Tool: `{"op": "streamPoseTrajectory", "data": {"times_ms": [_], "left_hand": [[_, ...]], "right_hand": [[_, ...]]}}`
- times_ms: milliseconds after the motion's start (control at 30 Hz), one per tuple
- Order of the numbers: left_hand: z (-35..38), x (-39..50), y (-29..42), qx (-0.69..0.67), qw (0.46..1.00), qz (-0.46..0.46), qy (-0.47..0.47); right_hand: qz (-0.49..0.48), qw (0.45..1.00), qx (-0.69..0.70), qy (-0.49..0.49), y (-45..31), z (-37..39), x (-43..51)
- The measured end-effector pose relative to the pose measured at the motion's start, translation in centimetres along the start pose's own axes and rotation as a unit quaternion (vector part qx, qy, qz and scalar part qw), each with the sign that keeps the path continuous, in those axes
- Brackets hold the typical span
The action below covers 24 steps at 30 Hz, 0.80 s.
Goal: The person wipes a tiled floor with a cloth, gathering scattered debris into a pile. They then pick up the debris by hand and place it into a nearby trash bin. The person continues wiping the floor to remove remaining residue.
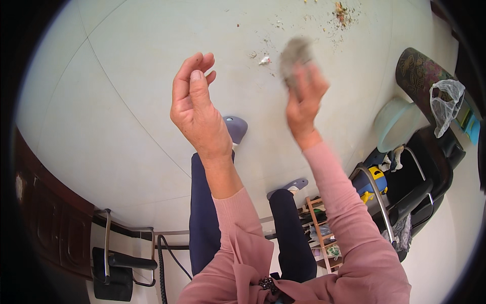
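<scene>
My right hand [306, 98] is blurred by motion and grips a grey, soft-looking object [298, 53]. Blur hides whether this is a cloth or a clump of fibres. Below it is the pale tiled floor [133, 68]. A small crumpled white scrap [264, 60] lies on the floor left of the grey object, among dark crumbs. My left hand [197, 110] hovers above the floor with fingers loosely curled and apart, and nothing shows in it. Farther off, beyond my right hand, sits a small pile of brownish debris [343, 16].
At right stand a black armchair [414, 182] with metal arms, a translucent plastic basin [396, 121] and a patterned stool-like piece [417, 68] with a clear plastic bag [448, 102]. A wooden shoe rack [322, 235] is near my leg. Dark wooden furniture [57, 216] and another metal-armed chair [121, 262] stand left.
</scene>
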<state>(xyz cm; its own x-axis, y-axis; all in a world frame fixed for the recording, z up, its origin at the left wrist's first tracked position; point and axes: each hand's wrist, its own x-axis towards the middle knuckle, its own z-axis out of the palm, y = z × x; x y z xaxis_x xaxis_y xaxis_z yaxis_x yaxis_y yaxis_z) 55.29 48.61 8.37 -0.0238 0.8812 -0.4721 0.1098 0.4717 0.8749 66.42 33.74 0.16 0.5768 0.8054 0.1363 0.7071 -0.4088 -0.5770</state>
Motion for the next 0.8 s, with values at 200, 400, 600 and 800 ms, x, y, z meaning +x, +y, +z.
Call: {"op": "streamPoseTrajectory", "data": {"times_ms": [200, 400, 600, 800], "left_hand": [[-0.6, 0.3, -0.5, -0.022, 1.0, 0.011, -0.003], [-1.4, 0.5, -0.9, -0.005, 1.0, 0.002, 0.024], [-1.1, 0.8, -1.1, -0.012, 1.0, -0.005, 0.027], [-2.3, 2.2, -0.5, -0.032, 0.995, -0.007, 0.096]], "right_hand": [[-0.158, 0.963, -0.028, -0.216, -1.9, 5.3, -5.6], [-0.192, 0.967, -0.142, -0.093, 4.3, 6.7, 3.0], [-0.023, 0.988, -0.149, 0.029, 6.3, 3.1, 10.9], [-0.151, 0.986, -0.008, -0.071, -3.6, 6.9, 7.6]]}}
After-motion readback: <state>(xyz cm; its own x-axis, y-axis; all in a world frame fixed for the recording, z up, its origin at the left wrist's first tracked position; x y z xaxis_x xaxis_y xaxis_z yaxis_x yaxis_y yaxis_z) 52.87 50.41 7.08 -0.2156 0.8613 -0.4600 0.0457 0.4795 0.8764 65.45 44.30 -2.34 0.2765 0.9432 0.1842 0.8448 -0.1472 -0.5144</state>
